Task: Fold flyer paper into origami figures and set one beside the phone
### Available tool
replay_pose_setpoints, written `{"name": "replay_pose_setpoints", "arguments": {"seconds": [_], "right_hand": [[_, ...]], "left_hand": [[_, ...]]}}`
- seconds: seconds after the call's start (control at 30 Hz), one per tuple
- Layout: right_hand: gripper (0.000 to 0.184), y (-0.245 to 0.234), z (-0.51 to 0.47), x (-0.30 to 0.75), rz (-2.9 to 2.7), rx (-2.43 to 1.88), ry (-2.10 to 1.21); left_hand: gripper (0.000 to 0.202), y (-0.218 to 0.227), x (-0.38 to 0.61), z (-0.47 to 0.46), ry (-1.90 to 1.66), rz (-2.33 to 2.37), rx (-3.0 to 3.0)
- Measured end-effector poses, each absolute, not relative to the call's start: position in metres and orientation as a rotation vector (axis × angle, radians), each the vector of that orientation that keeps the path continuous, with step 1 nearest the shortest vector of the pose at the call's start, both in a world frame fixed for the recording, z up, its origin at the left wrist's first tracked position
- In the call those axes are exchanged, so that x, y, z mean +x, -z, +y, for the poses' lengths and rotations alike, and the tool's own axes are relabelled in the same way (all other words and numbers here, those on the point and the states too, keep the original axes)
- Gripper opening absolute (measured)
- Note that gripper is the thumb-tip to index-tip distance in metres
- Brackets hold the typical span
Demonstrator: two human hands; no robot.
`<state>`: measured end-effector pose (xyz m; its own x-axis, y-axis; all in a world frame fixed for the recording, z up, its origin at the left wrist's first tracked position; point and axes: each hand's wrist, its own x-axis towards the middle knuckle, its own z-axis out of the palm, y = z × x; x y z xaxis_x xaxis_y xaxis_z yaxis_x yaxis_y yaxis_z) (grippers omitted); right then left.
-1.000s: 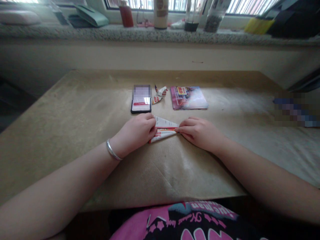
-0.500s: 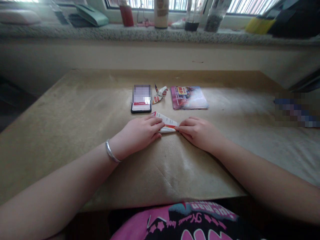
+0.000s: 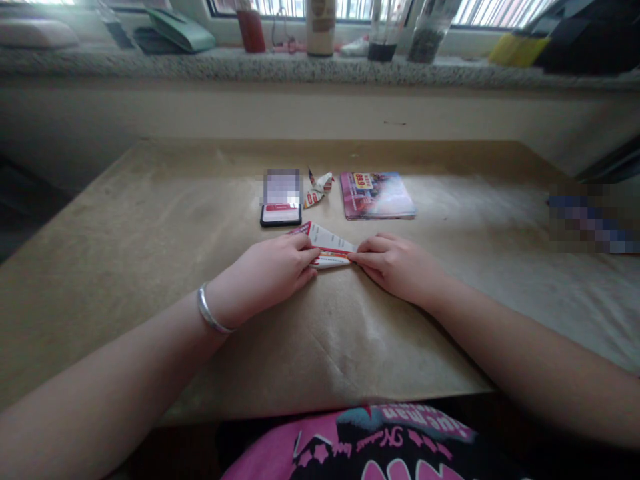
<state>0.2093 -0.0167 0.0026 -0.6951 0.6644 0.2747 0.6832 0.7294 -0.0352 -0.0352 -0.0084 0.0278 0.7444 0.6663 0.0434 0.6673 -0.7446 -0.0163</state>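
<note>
A folded paper (image 3: 330, 239), white with red and orange print, lies on the table as a kite-like shape narrowing to the right. My left hand (image 3: 273, 270) holds its wide left end, with the fingers pressed down along the fold and covering part of it. At the narrow right tip, my right hand (image 3: 400, 268) pinches the paper between thumb and forefinger. Just beyond the paper stands a small folded paper crane (image 3: 319, 191), and left of the crane is a phone (image 3: 281, 217) with a partly blurred screen.
A stack of colourful printed sheets (image 3: 379, 197) lies behind my right hand on the tan-covered table (image 3: 150, 247). Farther right is a blurred bluish item (image 3: 593, 220). Bottles, a red container (image 3: 251, 30) and other items line the stone windowsill (image 3: 280, 69).
My left hand has slid left along the paper, uncovering more of its wide end. My right hand keeps its pinch at the tip.
</note>
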Motion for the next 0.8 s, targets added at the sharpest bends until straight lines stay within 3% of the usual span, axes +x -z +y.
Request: {"name": "replay_pose_setpoints", "arguments": {"seconds": [0.33, 0.8], "right_hand": [[0.029, -0.005, -0.018, 0.206, -2.689, -1.108, 0.124], [0.029, -0.003, -0.016, 0.21, -2.682, -1.133, 0.147]], "left_hand": [[0.04, -0.03, -0.038, -0.011, 0.034, -0.984, -2.895], [0.032, -0.015, -0.034, -0.01, 0.197, -1.046, -2.758]]}}
